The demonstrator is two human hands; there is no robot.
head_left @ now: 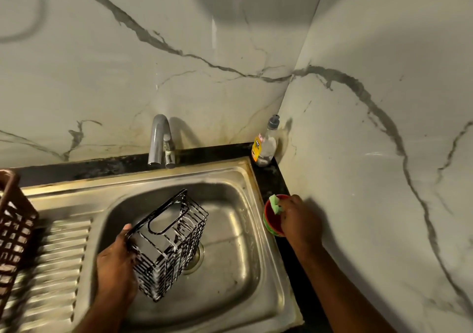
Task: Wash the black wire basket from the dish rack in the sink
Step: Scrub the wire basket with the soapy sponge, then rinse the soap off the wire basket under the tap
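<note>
A black stone counter (268, 176) is seen running along the marble-patterned walls, into the corner at right. A steel sink (230, 276) is set into it — basin at right, ribbed draining board (61, 268) at left. A chrome tap (160, 141) is mounted on the back strip of counter, its spout over the basin's rear edge. In the far corner a clear bottle (266, 144) with a yellow label and grey cap is stood upright on the counter. On the narrow right strip a small red and green bowl (272, 221) is placed just beside the sink rim — a green sponge (276, 203) is seen at its top. At the far left a brown slatted plastic rack (12, 225) is rested on the draining board, partly out of frame.
</note>
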